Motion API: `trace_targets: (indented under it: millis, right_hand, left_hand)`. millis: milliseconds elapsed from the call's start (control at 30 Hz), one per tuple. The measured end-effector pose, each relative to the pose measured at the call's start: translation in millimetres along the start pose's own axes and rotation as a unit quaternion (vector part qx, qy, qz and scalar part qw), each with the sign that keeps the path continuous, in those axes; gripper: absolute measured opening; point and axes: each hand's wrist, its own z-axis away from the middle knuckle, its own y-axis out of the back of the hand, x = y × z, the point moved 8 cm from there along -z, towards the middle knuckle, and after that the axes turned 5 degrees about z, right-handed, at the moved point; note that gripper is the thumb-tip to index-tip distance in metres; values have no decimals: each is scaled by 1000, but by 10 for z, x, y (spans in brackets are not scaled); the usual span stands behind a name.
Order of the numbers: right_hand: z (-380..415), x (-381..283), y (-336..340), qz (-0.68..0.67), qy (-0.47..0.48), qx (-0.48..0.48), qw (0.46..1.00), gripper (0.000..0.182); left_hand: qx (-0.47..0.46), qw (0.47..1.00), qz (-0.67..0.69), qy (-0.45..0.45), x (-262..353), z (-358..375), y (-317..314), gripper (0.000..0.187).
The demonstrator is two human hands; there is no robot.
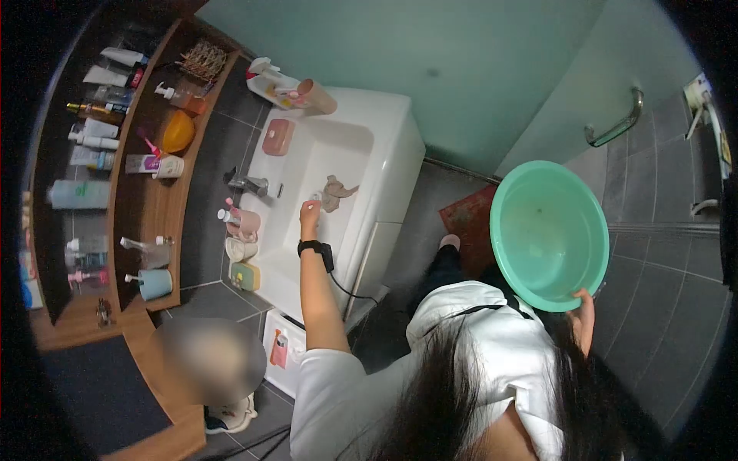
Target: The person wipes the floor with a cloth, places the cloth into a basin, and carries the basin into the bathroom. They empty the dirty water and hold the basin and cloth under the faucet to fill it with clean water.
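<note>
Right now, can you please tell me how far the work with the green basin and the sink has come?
Seemingly done: the cloth is in the sink, and the green basin is in the right hand. In hand: that basin; the left hand is beside the cloth, its grip unclear. Left, as I judge: the cloth lies bunched and the basin is not set down.

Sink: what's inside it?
In the sink: a crumpled grey-brown cloth, with the left hand beside it. The sink floor under the cloth is covered; can't tell what's beneath.
</note>
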Motion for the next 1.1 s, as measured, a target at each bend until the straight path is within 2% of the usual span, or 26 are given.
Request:
trace_targets:
  millis: [133,233,300,333,367,467,533,567,667,733,800,867,900,1000,1100]
  right_hand:
    - [27,255,-48,16,2,39,999,48]
    - [5,426,-2,22,-2,17,1000,45]
    - [12,521,36,29,-20,-7,999,44]
    - [469,317,-472,-54,7,60,997,46]
    - [505,301,-475,-24,51,59,997,47]
    - [489,434,-310,-12,58,51,997,53]
    - [442,494,-300,-85,-26,81,993,54]
    - [427,529,-239,-89,-32,62,994,54]
    - [472,521,-218,-84,-45,113,989,50]
    - [642,409,-323,2,71,90,993,45]
    - [721,386,-388,-2,82,101,992,40]
    - [672,421,-420,-95,-15,145,985,35]
    - [683,398,-436,-84,-20,154,984,35]
    - [799,334,-504,-35,1,157,987,37]
    - [872,270,-599,13,56,119,991,40]
  left_hand:
    - [1,1000,-3,-11,-99,-514,-106,40]
    - [-1,999,-34,-27,-588,-1321,-267,59]
    - [7,996,-80,-33,-475,-1329,-324,72]
    - [12,994,-103,-36,-381,-1250,-370,79]
    - [18,996,-84,-22,-272,-1103,-382,87]
    - [48,994,-101,-10,-179,-1039,-459,89]
    - [14,994,-104,12,-253,-1135,-588,96]
    - [0,994,-108,15,-302,-1179,-652,97]
    - [-2,984,-178,22,-257,-1138,-770,92]
    - [5,970,-242,-9,-323,-1267,-861,82]
    - [2,955,-293,-40,-402,-1378,-944,69]
    - [-7,942,-333,-47,-371,-1363,-981,59]
    - [-15,940,-337,-47,-328,-1326,-976,55]
    - [-6,997,-82,-5,-150,-1068,-840,44]
    - [6,996,89,-26,76,-825,-694,33]
